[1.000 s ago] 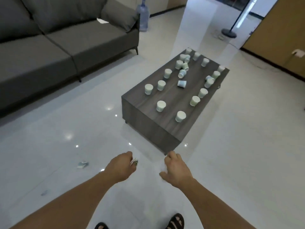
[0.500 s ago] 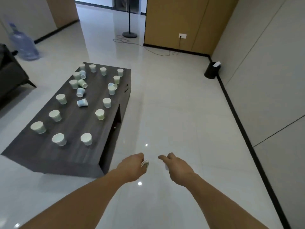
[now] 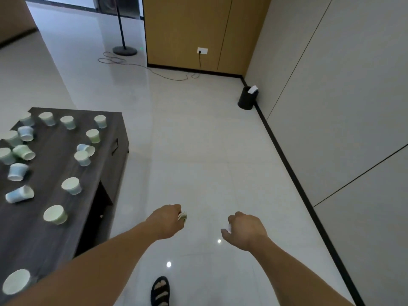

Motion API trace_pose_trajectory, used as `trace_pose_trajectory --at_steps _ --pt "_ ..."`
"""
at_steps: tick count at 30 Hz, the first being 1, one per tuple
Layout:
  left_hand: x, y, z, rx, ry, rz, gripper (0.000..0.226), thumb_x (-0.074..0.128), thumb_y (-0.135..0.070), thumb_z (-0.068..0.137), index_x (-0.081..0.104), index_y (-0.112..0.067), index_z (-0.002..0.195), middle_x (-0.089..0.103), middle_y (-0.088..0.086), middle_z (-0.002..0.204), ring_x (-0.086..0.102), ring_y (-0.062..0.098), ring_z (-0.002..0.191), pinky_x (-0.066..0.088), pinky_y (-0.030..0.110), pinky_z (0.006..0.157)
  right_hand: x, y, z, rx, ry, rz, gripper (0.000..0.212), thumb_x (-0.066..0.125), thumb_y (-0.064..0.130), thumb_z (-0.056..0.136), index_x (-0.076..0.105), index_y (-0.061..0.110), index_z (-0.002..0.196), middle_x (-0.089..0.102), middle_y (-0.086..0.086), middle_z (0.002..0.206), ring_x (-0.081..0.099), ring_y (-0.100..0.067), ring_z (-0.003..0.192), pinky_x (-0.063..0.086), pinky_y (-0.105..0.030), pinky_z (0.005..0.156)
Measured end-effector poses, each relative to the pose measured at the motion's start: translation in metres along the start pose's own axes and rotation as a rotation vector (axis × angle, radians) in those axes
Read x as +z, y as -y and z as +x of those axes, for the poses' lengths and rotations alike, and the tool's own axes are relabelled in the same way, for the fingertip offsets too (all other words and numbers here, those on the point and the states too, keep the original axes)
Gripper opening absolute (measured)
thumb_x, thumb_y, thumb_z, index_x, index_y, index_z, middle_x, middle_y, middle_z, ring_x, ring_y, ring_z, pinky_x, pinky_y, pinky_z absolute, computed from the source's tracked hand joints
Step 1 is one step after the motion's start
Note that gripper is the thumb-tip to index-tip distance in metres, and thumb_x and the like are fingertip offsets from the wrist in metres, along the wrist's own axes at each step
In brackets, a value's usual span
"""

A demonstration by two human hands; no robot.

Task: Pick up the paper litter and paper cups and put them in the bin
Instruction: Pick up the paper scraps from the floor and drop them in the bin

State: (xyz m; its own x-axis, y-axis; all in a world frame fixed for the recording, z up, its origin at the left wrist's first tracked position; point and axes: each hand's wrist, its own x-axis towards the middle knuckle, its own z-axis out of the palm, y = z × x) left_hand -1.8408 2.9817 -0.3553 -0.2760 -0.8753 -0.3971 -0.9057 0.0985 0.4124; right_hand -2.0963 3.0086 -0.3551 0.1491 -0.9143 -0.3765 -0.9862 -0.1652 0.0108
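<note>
Lower centre, the left grip (image 3: 167,221) is pinching a crumpled paper wad (image 3: 182,216) and the right grip (image 3: 246,230) a white paper scrap (image 3: 229,228), while the black bin (image 3: 246,99) is standing well apart at upper right, nearer the right grip.

Paper cups (image 3: 71,185), some tipped, stand scattered on the dark table (image 3: 55,164).

The bin (image 3: 247,98) has drawn nearer, the table (image 3: 55,165) slid left.
</note>
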Motion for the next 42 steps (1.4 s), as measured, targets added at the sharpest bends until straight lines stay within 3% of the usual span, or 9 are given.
trace_pose_trajectory --at_steps 3,7,9,13,16,20,28,33,42 --pt "-0.039 -0.014 0.072 0.021 0.025 0.028 0.027 0.044 -0.042 0.095 0.046 -0.017 0.086 0.055 0.001 0.086 0.051 0.018 0.073 0.038 0.028 0.064 -0.027 -0.034 0.057 0.054 0.012 0.026 0.028 0.043 0.042 0.093 0.059 0.019 0.097 0.058 -0.002 0.103 0.060 -0.026 0.090 0.041 -0.030 0.071" --pt "-0.081 -0.047 0.167 0.075 0.050 0.094 0.026 0.044 -0.042 0.095 0.045 -0.018 0.086 0.054 0.000 0.085 0.049 0.018 0.073 0.037 0.028 0.063 -0.059 -0.089 0.126 0.108 0.017 0.090 0.011 0.042 0.028 0.092 0.044 0.021 0.083 0.045 0.002 0.079 0.049 -0.023 0.077 0.035 -0.029 0.067" --pt "-0.092 -0.067 0.220 0.091 0.058 0.121 0.026 0.044 -0.044 0.094 0.045 -0.019 0.085 0.053 -0.001 0.084 0.049 0.018 0.072 0.036 0.028 0.062 -0.067 -0.123 0.165 0.130 0.020 0.105 0.018 0.042 0.025 0.092 0.038 0.020 0.075 0.035 0.006 0.071 0.045 -0.021 0.075 0.033 -0.029 0.066" --pt "-0.120 -0.115 0.330 0.113 0.037 0.142 0.028 0.041 -0.046 0.095 0.045 -0.020 0.085 0.054 -0.001 0.085 0.051 0.019 0.075 0.040 0.029 0.065 -0.096 -0.202 0.257 0.163 -0.024 0.173 0.028 0.041 0.025 0.093 0.030 0.022 0.068 0.037 0.006 0.070 0.049 -0.021 0.075 0.036 -0.028 0.065" --pt "-0.144 -0.146 0.398 0.076 0.027 0.119 0.029 0.042 -0.046 0.095 0.046 -0.019 0.085 0.056 0.000 0.086 0.053 0.020 0.075 0.042 0.030 0.066 -0.129 -0.260 0.312 0.157 -0.023 0.236 0.027 0.045 0.043 0.096 0.042 0.021 0.081 0.044 0.004 0.082 0.049 -0.019 0.078 0.038 -0.028 0.068" --pt "-0.175 -0.185 0.481 0.061 0.037 0.128 0.025 0.045 -0.044 0.094 0.047 -0.020 0.087 0.061 0.003 0.093 0.059 0.022 0.083 0.045 0.031 0.071 -0.177 -0.329 0.373 0.140 0.034 0.300 0.033 0.049 0.056 0.091 0.042 0.023 0.091 0.043 0.004 0.094 0.048 -0.017 0.079 0.040 -0.028 0.071" --pt "-0.225 -0.224 0.672 0.104 0.046 0.105 0.023 0.047 -0.043 0.093 0.047 -0.020 0.086 0.055 -0.002 0.086 0.053 0.016 0.077 0.040 0.026 0.066 -0.232 -0.413 0.534 0.109 0.004 0.420 0.016 0.045 0.031 0.091 0.045 0.020 0.102 0.044 0.001 0.109 0.044 -0.017 0.095 0.038 -0.029 0.080" --pt "-0.281 -0.243 0.803 0.144 0.025 0.095 0.024 0.046 -0.043 0.093 0.046 -0.020 0.087 0.057 0.001 0.090 0.050 0.019 0.077 0.037 0.026 0.066 -0.281 -0.461 0.656 0.203 -0.037 0.413 0.034 0.043 0.018 0.097 0.042 0.014 0.131 0.041 -0.002 0.130 0.042 -0.019 0.116 0.041 -0.030 0.091" --pt "-0.387 -0.291 1.004 0.176 0.022 0.155 0.025 0.045 -0.043 0.093 0.051 -0.020 0.094 0.061 0.004 0.102 0.057 0.023 0.088 0.037 0.027 0.067 -0.364 -0.547 0.838 0.152 -0.046 0.410 0.056 0.048 0.010 0.097 0.026 0.015 0.149 0.030 -0.002 0.147 0.035 -0.020 0.131 0.038 -0.030 0.102"
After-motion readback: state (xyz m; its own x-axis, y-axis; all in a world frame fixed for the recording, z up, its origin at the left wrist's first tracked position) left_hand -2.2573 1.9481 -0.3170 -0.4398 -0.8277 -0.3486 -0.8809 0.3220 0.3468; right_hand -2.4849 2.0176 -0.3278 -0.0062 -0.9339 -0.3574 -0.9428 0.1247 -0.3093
